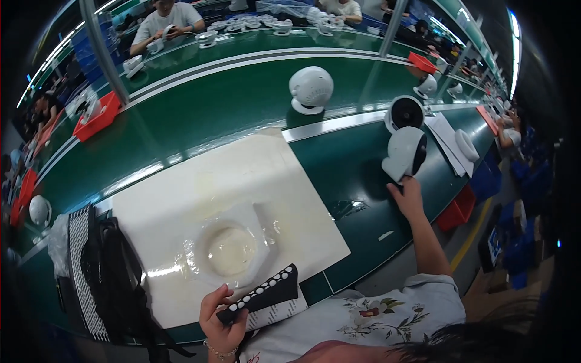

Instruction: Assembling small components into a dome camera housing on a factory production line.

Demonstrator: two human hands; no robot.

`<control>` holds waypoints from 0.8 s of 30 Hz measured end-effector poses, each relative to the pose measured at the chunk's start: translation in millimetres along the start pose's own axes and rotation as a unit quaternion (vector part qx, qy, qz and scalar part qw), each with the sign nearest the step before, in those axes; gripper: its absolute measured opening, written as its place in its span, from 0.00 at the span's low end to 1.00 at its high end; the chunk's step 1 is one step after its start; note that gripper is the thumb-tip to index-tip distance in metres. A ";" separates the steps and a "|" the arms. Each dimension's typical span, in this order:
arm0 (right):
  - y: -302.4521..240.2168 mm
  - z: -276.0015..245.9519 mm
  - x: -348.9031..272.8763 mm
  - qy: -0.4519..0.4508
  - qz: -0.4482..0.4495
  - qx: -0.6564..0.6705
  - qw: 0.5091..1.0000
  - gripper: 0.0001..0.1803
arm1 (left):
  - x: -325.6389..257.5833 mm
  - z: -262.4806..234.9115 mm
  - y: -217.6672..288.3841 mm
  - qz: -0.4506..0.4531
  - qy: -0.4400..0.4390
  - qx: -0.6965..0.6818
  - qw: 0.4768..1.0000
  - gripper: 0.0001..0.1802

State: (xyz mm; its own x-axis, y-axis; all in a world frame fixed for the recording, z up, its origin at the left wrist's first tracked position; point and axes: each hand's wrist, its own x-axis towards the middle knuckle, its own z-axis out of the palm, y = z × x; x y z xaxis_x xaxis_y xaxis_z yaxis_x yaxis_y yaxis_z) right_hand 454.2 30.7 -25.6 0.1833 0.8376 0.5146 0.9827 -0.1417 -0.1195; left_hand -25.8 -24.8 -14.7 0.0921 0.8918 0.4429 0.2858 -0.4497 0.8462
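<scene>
My left hand is closed on a black strip lined with a row of round white dots; a white printed sheet shows just under it. My right hand grips the base of a white rounded camera housing with a dark front, tilted over the bench's right part. Just behind that housing stands another white unit with a round black face. Between my hands, nearer the left, a white ring-shaped holder wrapped in clear film lies on a cream board.
Black straps and a black bag lie along the board's left side. A white housing stands on the green belt ahead. Papers and a white ring lie far right. Red bins line the belt; people sit across it.
</scene>
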 end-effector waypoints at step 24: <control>-351.0 -66.7 91.0 -0.404 -0.438 0.275 0.755 0.27 | 5.8 -13.1 10.6 -0.021 -0.051 -0.069 0.996 0.10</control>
State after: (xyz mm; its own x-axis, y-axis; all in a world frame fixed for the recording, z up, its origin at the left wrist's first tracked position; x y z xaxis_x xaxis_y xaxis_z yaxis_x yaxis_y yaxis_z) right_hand 127.8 121.4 119.8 -0.8248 0.5625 -0.0578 0.5164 0.7076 -0.4823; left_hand -34.8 -25.0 0.7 0.1818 0.9075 0.3788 0.1592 -0.4072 0.8993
